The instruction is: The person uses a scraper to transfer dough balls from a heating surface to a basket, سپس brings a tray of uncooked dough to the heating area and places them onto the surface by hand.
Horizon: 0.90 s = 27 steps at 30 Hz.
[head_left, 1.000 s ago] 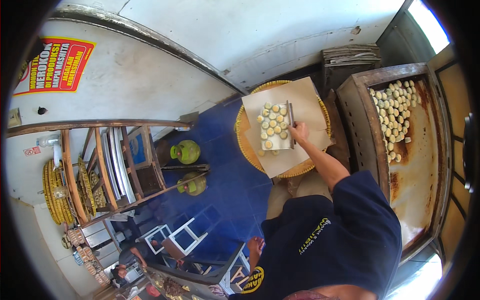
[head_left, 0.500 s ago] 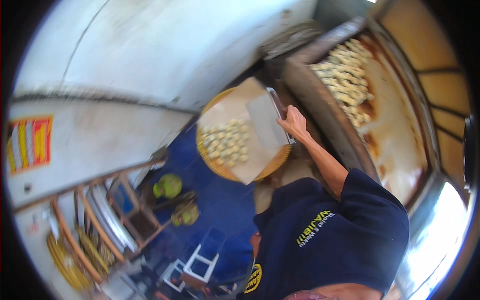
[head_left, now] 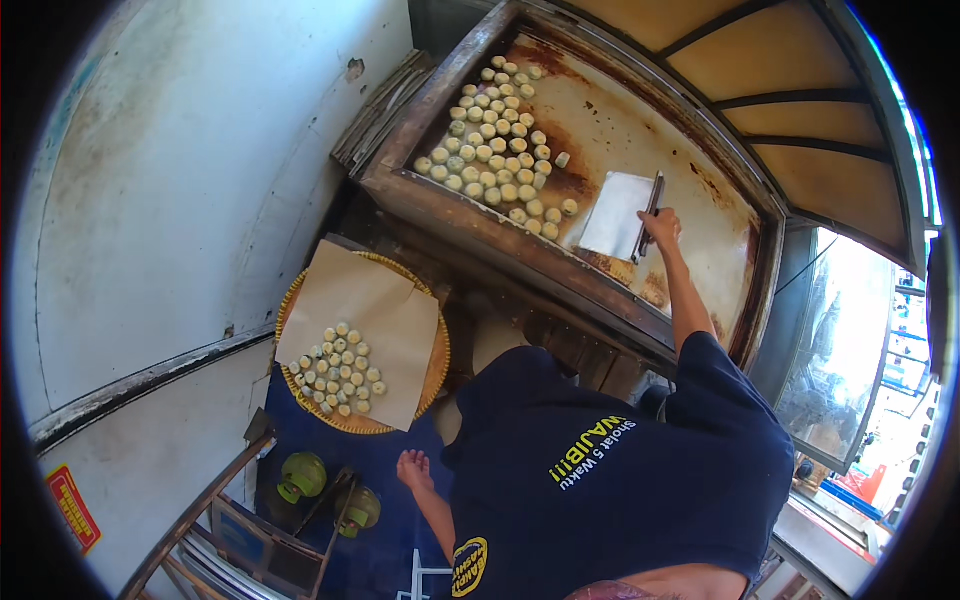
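Note:
My right hand (head_left: 660,228) grips the dark bar handle of a wide flat metal scraper (head_left: 616,214). Its pale blade lies over the bare part of a big griddle (head_left: 712,252). To the left on the griddle sit several small round pastries (head_left: 497,165), pale with browned tops, apart from the blade. My left hand (head_left: 414,468) hangs low beside my body with loosely bent fingers and nothing in it. Near it stands a round woven basket (head_left: 440,365) lined with brown paper (head_left: 365,290), where more small round pastries (head_left: 340,370) lie in a cluster.
A thick raised frame (head_left: 520,245) surrounds the griddle. Hinged amber panels (head_left: 820,150) stand over its far right side. At the left is a white wall (head_left: 200,180). Two green gas cylinders (head_left: 302,476) and a wooden rack (head_left: 215,490) are at the lower left.
My right hand has carried the scraper from over the basket to the griddle on the right. The view has turned toward the griddle, and my left hand has come into sight.

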{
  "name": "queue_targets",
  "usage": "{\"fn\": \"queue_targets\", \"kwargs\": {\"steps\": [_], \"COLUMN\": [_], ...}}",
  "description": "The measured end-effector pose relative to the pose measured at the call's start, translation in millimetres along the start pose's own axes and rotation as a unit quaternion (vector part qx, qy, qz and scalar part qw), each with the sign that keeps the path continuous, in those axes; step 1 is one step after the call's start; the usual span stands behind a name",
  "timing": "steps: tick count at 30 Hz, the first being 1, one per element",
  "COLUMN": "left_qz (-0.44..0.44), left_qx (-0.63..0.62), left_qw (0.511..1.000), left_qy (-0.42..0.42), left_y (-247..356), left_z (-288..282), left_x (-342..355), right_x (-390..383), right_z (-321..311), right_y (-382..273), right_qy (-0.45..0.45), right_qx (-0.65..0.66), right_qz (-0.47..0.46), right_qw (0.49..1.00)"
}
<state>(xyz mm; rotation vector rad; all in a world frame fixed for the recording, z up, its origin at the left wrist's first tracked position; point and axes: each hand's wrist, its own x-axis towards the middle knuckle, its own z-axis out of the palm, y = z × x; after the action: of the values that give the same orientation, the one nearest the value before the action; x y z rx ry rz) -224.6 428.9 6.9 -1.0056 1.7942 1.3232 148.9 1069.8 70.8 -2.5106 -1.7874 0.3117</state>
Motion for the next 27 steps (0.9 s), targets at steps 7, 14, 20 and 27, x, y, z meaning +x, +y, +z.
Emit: {"fn": "queue_targets", "kwargs": {"steps": [7, 14, 20, 27], "left_qz": [-0.031, -0.032, -0.011, -0.018], "left_qx": [0.021, 0.017, 0.06, 0.05], "left_qw": [0.999, 0.998, 0.998, 0.998], "left_qy": [0.014, 0.049, 0.03, 0.044], "left_y": [-9.1, -24.0, -30.3, -28.6], "left_z": [17.3, 33.8, 41.7, 42.2], "left_x": [-26.2, -45.5, -47.2, -50.5], "right_x": [-30.6, -23.0, 11.8, 35.0], "right_z": [68.5, 73.9, 108.2, 110.0], "right_y": [-16.5, -79.8, -132.5, -136.0], "right_qy": [-0.03, -0.088, -0.057, -0.161], "right_qx": [0.011, 0.069, 0.085, 0.228], "right_qz": [0.008, -0.004, -0.111, -0.105], "right_qw": [0.999, 0.994, 0.989, 0.954]}}
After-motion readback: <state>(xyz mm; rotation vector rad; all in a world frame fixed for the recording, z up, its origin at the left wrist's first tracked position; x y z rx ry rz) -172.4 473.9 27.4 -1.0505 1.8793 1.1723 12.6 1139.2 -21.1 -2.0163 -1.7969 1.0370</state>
